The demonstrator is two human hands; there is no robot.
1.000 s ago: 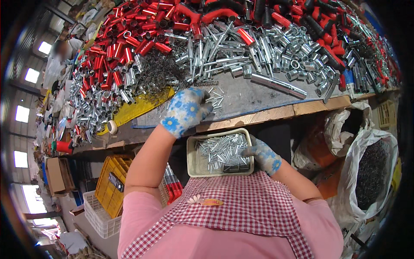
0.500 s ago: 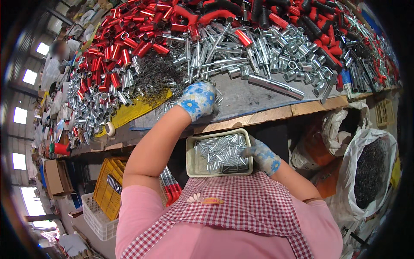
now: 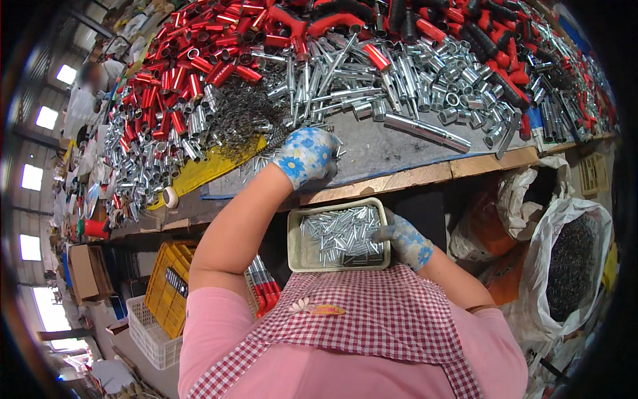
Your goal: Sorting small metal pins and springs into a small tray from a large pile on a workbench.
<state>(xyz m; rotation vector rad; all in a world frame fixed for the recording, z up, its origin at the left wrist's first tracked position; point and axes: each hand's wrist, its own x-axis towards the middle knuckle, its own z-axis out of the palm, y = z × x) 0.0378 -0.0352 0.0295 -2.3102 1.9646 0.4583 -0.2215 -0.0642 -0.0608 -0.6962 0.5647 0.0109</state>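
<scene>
My left hand (image 3: pixel 306 156), in a white glove with blue flowers, is at the table's front edge among small metal pins. Its fingers curl downward and look closed, but their tips are hidden, so what they hold cannot be made out. A few pins (image 3: pixel 340 147) show right beside it. In front of my apron is a cream plastic tray (image 3: pixel 294 249) of short silvery pins (image 3: pixel 342 233). My right hand (image 3: pixel 407 243), gloved alike, grips the tray's right rim, thumb over the edge and the other fingers out of sight beneath.
Red tubes (image 3: pixel 226 40), silvery sleeves (image 3: pixel 458 86) and dark small springs or wires (image 3: pixel 246 113) heap the table. A long metal tube (image 3: pixel 425 132) lies near its wooden edge. White sacks (image 3: pixel 571 266) stand at right. Yellow (image 3: pixel 166 286) and white crates (image 3: pixel 153 332) are at lower left.
My left hand has turned and shifted very slightly to the right among the pins. The tray and my right hand stay nearly where they were.
</scene>
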